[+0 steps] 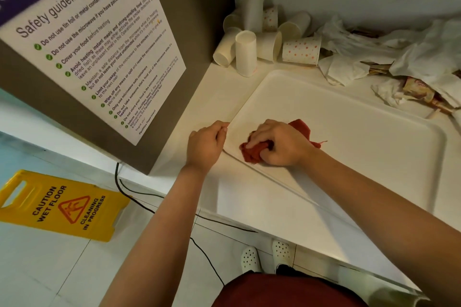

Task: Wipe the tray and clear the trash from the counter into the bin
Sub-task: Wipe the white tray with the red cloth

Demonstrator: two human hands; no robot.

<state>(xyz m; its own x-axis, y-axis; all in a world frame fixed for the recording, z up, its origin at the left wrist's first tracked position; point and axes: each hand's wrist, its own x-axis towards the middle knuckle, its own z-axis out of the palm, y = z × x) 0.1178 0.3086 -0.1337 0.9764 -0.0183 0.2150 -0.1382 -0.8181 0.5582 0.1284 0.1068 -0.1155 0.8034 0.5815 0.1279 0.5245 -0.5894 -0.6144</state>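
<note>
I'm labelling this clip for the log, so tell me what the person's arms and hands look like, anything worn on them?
Both forearms are bare right up to the frame edge: no sleeves show. The left hand and right hand wear no gloves, and no rings, watch or bracelet are visible on either. No markings show on them.

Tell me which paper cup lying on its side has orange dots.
The dotted cup at the right end of the cup pile, beside the crumpled napkins. The other tipped cups are plain white.
</note>
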